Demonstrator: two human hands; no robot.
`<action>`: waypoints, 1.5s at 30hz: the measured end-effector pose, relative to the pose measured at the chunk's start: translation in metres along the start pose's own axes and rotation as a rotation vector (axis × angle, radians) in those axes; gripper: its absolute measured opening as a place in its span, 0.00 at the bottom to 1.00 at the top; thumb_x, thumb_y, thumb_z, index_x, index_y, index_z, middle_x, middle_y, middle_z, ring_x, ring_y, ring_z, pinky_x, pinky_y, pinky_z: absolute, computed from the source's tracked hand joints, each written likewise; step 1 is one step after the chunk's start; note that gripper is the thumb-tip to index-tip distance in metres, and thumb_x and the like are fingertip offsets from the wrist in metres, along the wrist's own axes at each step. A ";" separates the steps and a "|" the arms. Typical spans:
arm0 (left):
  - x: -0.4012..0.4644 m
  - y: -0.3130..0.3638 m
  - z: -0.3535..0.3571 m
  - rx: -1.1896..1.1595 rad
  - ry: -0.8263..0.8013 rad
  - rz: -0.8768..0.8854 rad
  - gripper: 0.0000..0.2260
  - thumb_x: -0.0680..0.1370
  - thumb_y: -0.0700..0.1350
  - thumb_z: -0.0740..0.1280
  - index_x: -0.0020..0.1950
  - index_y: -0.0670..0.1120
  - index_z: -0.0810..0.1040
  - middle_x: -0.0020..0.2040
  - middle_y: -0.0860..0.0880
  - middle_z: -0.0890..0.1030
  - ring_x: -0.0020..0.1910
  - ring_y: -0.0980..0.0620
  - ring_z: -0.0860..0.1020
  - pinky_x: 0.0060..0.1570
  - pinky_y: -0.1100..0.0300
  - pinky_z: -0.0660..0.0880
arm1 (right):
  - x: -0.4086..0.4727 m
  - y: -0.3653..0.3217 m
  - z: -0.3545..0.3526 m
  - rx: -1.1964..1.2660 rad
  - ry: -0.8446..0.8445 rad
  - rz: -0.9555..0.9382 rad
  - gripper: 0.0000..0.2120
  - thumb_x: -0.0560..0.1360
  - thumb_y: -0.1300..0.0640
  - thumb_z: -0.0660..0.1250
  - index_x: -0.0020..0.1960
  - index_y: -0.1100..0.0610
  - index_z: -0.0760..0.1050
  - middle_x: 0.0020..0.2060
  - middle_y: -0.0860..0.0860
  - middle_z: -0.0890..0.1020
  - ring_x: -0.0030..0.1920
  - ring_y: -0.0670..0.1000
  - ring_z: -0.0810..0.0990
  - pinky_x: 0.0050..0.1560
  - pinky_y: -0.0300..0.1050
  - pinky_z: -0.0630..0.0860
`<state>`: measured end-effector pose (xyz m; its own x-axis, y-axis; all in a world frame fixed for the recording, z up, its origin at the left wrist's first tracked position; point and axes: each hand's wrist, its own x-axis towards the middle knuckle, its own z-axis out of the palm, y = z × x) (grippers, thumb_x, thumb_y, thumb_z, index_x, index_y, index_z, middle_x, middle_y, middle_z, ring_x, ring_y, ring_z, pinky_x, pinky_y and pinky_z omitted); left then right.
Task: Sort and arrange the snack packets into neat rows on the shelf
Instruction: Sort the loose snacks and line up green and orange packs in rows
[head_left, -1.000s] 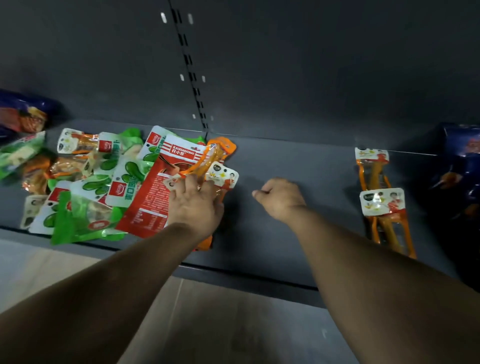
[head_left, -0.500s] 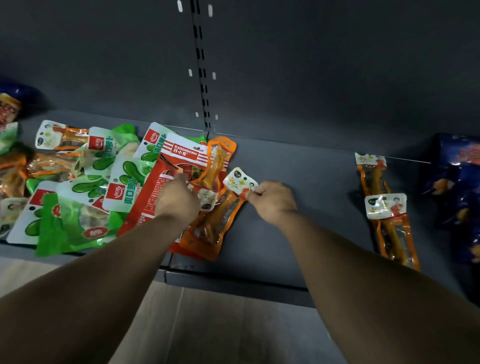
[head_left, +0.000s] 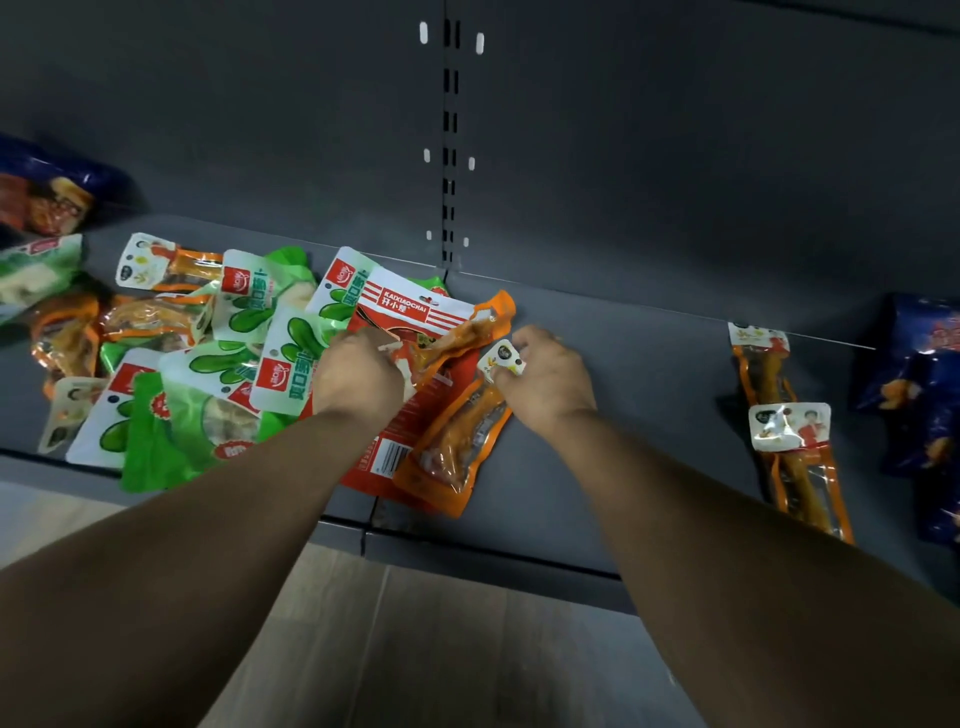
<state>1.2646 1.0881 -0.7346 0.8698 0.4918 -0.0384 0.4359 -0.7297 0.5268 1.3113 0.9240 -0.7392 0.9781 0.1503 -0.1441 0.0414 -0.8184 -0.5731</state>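
Dark shelf (head_left: 649, 374): right hand (head_left: 545, 379) pinches an orange packet (head_left: 457, 441), left hand (head_left: 358, 374) grips another (head_left: 462, 332); tugging may scatter the pile (head_left: 208, 364).

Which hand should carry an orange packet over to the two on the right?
Probably the right hand: it already pinches an orange packet by its white top and is nearer the row.
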 end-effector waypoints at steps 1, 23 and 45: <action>0.002 0.000 -0.003 0.012 0.019 0.012 0.14 0.79 0.37 0.58 0.62 0.41 0.77 0.58 0.38 0.77 0.56 0.38 0.76 0.50 0.52 0.72 | 0.000 -0.001 -0.003 -0.048 0.020 -0.050 0.22 0.74 0.52 0.68 0.67 0.53 0.69 0.63 0.53 0.73 0.64 0.55 0.71 0.59 0.44 0.69; 0.013 0.055 -0.059 -0.047 0.372 0.708 0.15 0.78 0.41 0.60 0.62 0.48 0.77 0.56 0.46 0.78 0.59 0.43 0.73 0.58 0.52 0.61 | 0.009 -0.030 -0.026 0.137 0.143 -0.215 0.13 0.77 0.49 0.65 0.60 0.51 0.75 0.51 0.50 0.80 0.54 0.54 0.77 0.59 0.51 0.72; -0.027 0.101 0.065 -0.747 -0.348 -0.270 0.09 0.76 0.44 0.67 0.36 0.44 0.76 0.35 0.44 0.78 0.35 0.45 0.77 0.37 0.56 0.75 | -0.030 0.053 -0.043 0.433 -0.165 0.199 0.10 0.72 0.57 0.72 0.52 0.57 0.77 0.50 0.54 0.83 0.50 0.52 0.81 0.56 0.47 0.77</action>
<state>1.3001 0.9702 -0.7359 0.8332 0.3404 -0.4357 0.4775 -0.0457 0.8774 1.2926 0.8522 -0.7304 0.9116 0.1294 -0.3902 -0.2650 -0.5405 -0.7985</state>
